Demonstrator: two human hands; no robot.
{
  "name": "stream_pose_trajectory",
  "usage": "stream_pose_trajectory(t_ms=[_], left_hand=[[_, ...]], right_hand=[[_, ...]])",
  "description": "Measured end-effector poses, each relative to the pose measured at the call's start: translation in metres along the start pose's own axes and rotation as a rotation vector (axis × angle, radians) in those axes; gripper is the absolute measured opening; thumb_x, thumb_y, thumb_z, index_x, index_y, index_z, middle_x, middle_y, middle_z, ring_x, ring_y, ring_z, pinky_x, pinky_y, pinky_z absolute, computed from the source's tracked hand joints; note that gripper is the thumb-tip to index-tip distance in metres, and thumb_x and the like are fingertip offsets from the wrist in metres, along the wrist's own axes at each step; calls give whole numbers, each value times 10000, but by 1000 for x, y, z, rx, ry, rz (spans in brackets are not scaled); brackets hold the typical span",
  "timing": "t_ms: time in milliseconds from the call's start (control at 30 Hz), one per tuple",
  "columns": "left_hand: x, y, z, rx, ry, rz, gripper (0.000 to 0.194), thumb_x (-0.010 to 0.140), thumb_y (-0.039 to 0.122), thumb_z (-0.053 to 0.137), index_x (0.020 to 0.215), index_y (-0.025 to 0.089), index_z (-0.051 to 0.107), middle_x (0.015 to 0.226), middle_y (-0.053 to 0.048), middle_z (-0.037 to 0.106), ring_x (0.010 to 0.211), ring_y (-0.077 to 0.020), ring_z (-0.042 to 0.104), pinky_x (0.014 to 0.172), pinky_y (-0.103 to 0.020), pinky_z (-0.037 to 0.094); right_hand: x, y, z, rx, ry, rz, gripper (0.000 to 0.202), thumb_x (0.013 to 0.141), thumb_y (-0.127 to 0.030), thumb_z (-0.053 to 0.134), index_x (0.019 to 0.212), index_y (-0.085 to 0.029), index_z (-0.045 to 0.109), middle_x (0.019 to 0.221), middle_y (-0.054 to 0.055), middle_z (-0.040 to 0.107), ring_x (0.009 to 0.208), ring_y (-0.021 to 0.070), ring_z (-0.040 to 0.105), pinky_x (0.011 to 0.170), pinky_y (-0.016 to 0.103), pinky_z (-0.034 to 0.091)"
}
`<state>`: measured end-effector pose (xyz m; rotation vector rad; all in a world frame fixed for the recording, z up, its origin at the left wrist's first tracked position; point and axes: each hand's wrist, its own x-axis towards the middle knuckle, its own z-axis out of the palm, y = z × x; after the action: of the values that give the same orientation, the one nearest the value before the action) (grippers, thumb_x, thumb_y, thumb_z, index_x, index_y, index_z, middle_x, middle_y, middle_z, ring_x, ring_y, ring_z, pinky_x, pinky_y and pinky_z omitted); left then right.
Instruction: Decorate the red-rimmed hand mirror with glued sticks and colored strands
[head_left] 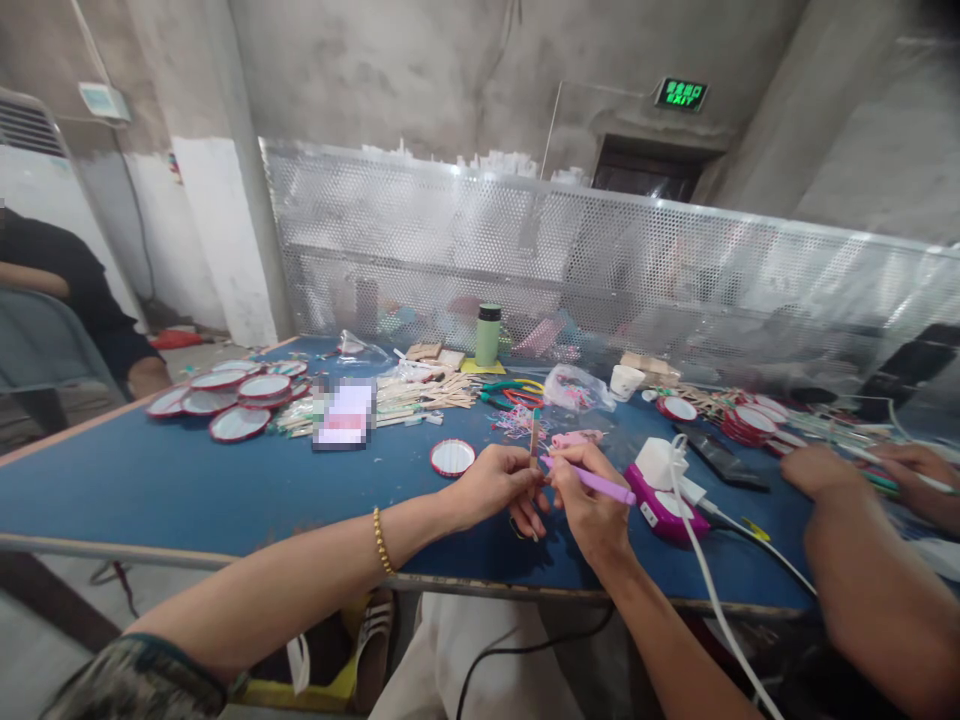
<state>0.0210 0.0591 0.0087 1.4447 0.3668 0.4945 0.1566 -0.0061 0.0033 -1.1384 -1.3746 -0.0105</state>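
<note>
My left hand (491,488), with a beaded bracelet (381,540) on its wrist, is closed around a thin wooden stick (535,440) that stands nearly upright and has a green tip. Close beside it, my right hand (592,510) grips a purple pen (604,485) whose point reaches toward the stick. Whether the point touches the stick I cannot tell. A round white disc with a red rim (452,457) lies flat just beyond my left hand. Behind both hands is a tangle of small pink and white strands (517,425), with a pink object (576,439) to its right.
Red-rimmed discs (240,422) are piled at left, near a lit phone (345,415) and many wooden sticks (442,390). A green bottle (487,335) and pliers (510,385) stand behind. At right are a purple power strip (660,500), cables and a co-worker's hands (825,470).
</note>
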Motion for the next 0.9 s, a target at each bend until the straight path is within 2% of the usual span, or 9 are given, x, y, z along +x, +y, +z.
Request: stream_pose_trajectory(t_ms=[900], left_hand=[[0,-1,-1,-7,-6,-1,475,718,566,709,811,129,546,720,-63,673,520,-168,677,443,-238,543]], right_hand=[[0,-1,0,-23,-31,-28,132,828,-260,554,720,-220,619,596,2,616,613,176,605,517,289,460]])
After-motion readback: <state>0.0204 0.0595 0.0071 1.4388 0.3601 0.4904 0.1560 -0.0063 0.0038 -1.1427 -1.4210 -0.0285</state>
